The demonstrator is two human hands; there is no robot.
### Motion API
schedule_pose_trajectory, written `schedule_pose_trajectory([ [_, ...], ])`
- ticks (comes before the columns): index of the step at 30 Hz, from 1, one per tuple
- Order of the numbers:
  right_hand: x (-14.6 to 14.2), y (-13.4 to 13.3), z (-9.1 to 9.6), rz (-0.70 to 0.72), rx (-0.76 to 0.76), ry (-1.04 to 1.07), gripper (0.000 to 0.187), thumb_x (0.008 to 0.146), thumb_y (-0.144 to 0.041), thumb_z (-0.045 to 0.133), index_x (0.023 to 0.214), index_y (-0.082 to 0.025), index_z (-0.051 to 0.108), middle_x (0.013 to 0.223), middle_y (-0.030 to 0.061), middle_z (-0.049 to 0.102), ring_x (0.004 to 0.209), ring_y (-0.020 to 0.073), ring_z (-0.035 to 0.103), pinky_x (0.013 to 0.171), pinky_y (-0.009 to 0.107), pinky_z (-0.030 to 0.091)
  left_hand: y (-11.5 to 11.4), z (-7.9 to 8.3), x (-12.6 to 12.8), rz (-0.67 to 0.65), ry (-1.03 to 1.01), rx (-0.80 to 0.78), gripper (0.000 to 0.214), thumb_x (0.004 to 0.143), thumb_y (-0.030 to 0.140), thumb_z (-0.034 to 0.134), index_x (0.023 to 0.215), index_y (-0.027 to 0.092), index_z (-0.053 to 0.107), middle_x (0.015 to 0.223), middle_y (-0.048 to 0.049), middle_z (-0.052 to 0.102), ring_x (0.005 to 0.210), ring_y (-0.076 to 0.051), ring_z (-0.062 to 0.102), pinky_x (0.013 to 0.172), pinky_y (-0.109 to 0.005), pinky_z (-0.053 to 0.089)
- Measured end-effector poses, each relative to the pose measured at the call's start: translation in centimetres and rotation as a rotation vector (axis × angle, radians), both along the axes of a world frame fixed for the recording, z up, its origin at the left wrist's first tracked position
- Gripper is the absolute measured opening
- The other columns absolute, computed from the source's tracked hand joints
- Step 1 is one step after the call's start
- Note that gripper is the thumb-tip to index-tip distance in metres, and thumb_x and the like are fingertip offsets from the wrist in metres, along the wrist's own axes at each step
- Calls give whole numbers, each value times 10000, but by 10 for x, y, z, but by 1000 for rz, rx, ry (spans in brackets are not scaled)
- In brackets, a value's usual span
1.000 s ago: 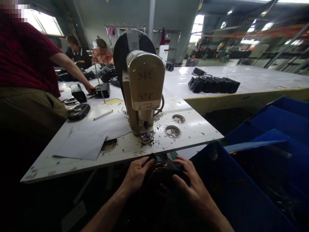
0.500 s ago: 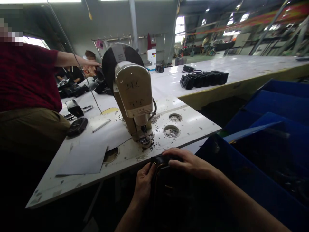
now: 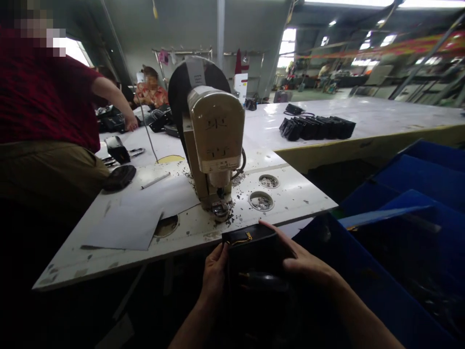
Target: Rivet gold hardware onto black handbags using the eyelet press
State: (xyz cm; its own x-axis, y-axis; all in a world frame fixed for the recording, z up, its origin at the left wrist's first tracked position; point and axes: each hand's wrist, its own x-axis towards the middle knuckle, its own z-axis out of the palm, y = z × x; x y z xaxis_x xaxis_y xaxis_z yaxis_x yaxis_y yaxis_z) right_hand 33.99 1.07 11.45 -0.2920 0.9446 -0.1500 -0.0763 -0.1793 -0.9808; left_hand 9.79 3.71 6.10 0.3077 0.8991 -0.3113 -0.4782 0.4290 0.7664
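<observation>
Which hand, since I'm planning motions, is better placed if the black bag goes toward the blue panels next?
Probably the right hand: it holds the black bag on its right, nearer the blue panels. The left hand is farther, at the left edge.

Bag (image 3: 256, 254) before the machine (image 3: 217, 131), paper (image 3: 119, 220) left of both

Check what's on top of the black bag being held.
The bag has a gold zipper on its top. The right hand covers part of its side; whatever is inside can't be seen.
</observation>
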Motion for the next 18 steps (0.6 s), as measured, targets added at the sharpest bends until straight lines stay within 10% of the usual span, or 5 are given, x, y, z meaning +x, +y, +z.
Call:
schedule_pose_trajectory([
  [10,-20,-57,-18,-671,19,-433,1011,710,-590,820,1559,-308,350,1454,138,619,1332,411,586,1117,604,473,-15,6,14,94,317,135,449,937,529,660,1258,215,670,1205,-80,744,1111,-248,691,987,-358,514],
  [18,-66,-99,-21,-1105,435,-998,1034,697,-584,851,1539,-167,421,1347,215,591,1183,441,613,956,577,538,-46,38,18,-248,286,200,578,937,595,632,1416,273,618,1431,-88,647,1331,-298,579,1135,-400,429],
])
